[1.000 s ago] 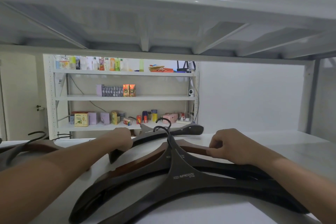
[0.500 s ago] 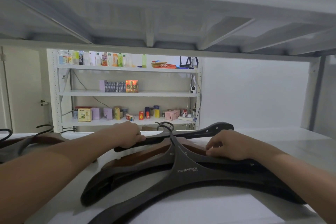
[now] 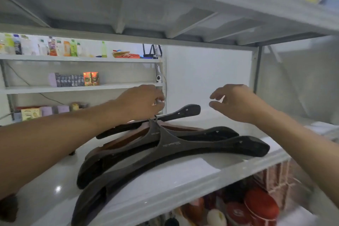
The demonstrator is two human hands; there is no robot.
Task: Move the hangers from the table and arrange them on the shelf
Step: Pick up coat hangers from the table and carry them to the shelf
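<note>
Both forearms reach forward over the white shelf (image 3: 183,174) where the hangers (image 3: 165,145) lie in an overlapping stack, their necks gathered near the middle and their arms fanning out to both sides. The left hand (image 3: 141,101) hovers just above the gathered necks, knuckles up, its fingers curled together in a pinching grip at the hooks; blur hides whether it truly has hold of a hook, so I cannot tell. The right hand (image 3: 236,102) floats above the hangers' right arms, apart from them, palm turned inward, fingers loosely bent and spread with a gap between thumb and forefinger, holding nothing. The farthest hanger (image 3: 185,112) angles away behind the stack, its right tip raised. Beyond the hangers stands a far rack (image 3: 82,88) of bottles and boxes.
</note>
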